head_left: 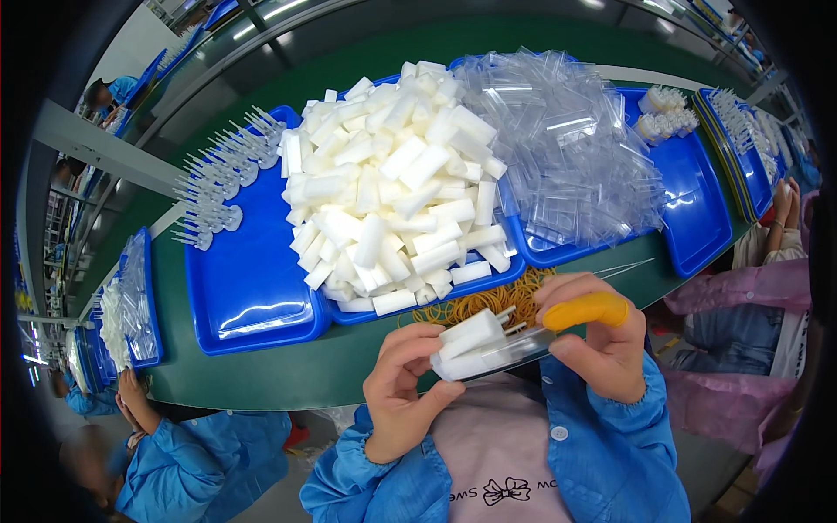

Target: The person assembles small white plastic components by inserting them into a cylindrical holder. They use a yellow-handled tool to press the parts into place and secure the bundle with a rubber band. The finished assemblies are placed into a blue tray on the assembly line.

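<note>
In the head view, a big pile of white blocks (pixel 392 183) sits in the middle. Just below it, the left hand (pixel 401 383) pinches one end of a clear case (pixel 525 348) with white pieces (pixel 475 336) in or on it. The right hand (pixel 602 340), one finger in a yellow cover (pixel 588 310), grips the other end. Thin tips stick out, so this one looks begun but not done. Loose clear pieces (pixel 567 148) right of the pile and spiky white parts (pixel 228 170) left of it suggest lots is left.

head-worn fisheye, facing down, hands (pixel 397 390) close
</note>
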Demonstrator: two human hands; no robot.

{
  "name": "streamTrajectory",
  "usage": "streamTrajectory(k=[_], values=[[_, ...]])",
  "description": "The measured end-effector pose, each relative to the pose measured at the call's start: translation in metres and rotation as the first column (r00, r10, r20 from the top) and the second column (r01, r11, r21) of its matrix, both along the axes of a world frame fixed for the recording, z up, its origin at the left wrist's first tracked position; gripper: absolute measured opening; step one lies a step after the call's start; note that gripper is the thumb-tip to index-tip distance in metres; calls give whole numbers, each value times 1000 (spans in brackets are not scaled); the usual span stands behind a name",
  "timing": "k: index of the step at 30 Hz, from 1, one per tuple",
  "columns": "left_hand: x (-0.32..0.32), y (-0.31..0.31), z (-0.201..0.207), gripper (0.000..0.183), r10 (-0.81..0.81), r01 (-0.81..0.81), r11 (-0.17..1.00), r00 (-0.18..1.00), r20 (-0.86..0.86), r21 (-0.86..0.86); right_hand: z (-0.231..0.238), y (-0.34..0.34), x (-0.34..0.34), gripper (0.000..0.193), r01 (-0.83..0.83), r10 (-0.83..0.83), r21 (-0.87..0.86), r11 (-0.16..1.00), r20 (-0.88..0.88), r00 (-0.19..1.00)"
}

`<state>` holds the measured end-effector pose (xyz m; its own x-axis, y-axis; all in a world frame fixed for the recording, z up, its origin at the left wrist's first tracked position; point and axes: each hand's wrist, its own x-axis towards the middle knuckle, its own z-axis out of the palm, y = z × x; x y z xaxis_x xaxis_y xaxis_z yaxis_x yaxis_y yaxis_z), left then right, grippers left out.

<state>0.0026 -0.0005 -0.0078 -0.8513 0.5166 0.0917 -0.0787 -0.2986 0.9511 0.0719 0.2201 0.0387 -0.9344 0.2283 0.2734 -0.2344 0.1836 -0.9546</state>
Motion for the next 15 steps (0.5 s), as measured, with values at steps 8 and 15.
streamTrajectory(k=[8, 15], values=[[-4, -3, 7, 42, -84, 65, 992, 981, 174, 110, 14, 2, 2, 18, 118, -94, 386, 915, -81, 992], [8, -3, 8, 41, -43, 40, 997, 998, 45, 62, 2, -15, 10, 19, 59, -56, 187, 981, -21, 998]])
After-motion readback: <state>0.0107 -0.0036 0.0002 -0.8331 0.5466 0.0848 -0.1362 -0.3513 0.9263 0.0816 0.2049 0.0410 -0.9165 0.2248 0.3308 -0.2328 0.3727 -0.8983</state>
